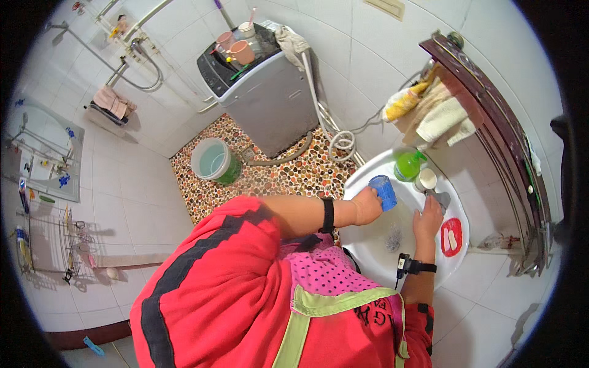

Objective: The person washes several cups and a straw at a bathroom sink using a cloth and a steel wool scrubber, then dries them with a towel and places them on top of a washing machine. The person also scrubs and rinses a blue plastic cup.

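My left hand (368, 207) is closed around a blue plastic cup (384, 192), which it holds tilted over the white washbasin (362, 257). On the basin's right side, my right hand (428, 222) has its fingers on the grey metal faucet (439, 200), and its thumb stands apart. The fingertips are partly hidden there. A splashed, bubbly patch (394, 238) shows in the bowl below the cup. Behind the faucet stand a white cup (425, 180) and a green pump bottle (407, 166). A red soap dish (446, 248) with pale soap bars lies on the right rim.
Towels (446, 122) hang from a dark wooden rack (491, 92) at the right. A grey washing machine (270, 101) with cups on top stands at the back. Left of it, a bucket of water (228, 172) sits on the pebble-patterned floor (288, 184). A hose (288, 161) runs across the floor.
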The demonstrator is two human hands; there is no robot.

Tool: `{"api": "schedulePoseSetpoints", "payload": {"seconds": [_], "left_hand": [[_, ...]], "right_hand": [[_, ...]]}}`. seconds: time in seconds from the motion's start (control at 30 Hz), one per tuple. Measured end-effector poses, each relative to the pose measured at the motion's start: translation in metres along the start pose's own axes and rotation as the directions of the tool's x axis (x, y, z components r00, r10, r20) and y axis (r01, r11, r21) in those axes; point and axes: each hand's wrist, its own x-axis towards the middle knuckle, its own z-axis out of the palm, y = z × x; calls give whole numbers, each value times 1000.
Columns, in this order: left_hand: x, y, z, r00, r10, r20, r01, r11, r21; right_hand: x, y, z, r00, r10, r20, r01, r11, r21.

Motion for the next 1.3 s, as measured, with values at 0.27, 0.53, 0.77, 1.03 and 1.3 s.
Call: {"api": "schedulePoseSetpoints", "payload": {"seconds": [0.27, 0.53, 0.77, 1.03, 1.3], "left_hand": [[-92, -87, -25, 944, -319, -78, 281, 908, -312], [-242, -220, -13, 723, -685, 91, 328, 225, -918], [-388, -307, 0, 519, -850, 86, 118, -29, -993], [-471, -358, -12, 424, -899, -111, -55, 97, -994], [-500, -359, -14, 303, -943, -135, -51, 125, -991]], "right_hand": [[-3, -62, -37, 984, -89, 152, 40, 953, 301], [55, -248, -27, 862, -397, 315, 189, 829, 527], [153, -426, 41, 800, -563, 206, 388, 748, 538], [238, -587, 89, 707, -698, 114, 570, 658, 492], [307, -667, 122, 578, -807, 118, 777, 589, 222]]}}
